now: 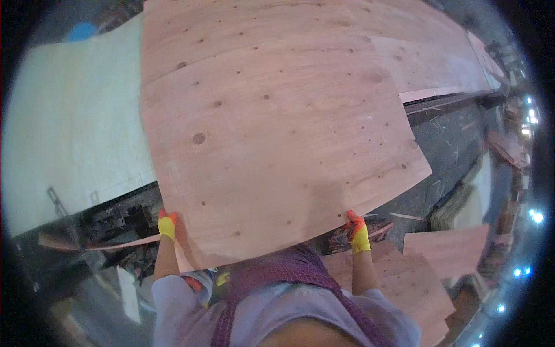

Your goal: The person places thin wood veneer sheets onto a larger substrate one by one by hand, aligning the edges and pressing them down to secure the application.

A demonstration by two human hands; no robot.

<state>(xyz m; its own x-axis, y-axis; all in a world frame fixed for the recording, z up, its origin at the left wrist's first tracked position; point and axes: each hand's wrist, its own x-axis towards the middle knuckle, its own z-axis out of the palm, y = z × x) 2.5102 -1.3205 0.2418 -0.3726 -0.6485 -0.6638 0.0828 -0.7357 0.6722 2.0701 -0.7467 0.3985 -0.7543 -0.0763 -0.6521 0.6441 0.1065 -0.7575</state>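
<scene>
A large, thin wood veneer sheet (277,162), pinkish-brown with dark knots, spreads out in front of me and bows down at its near edge. My left hand (166,224), in a yellow glove with orange-red fingers, grips its left edge close to the near corner. On the near edge toward the right, my right hand (358,232), gloved alike, is closed on the same sheet. The fingers beneath the sheet are hidden. Its far part lies over more veneer, and I cannot make out every border between the sheets.
A pale, yellowish sheet (75,121) lies at the left. Another pinkish veneer sheet (430,63) is at the far right, above a dark surface (442,144) with scraps. Stacked sheets (454,205) and loose veneer pieces (448,248) lie at the right. A narrow veneer strip (124,246) sticks out at the left.
</scene>
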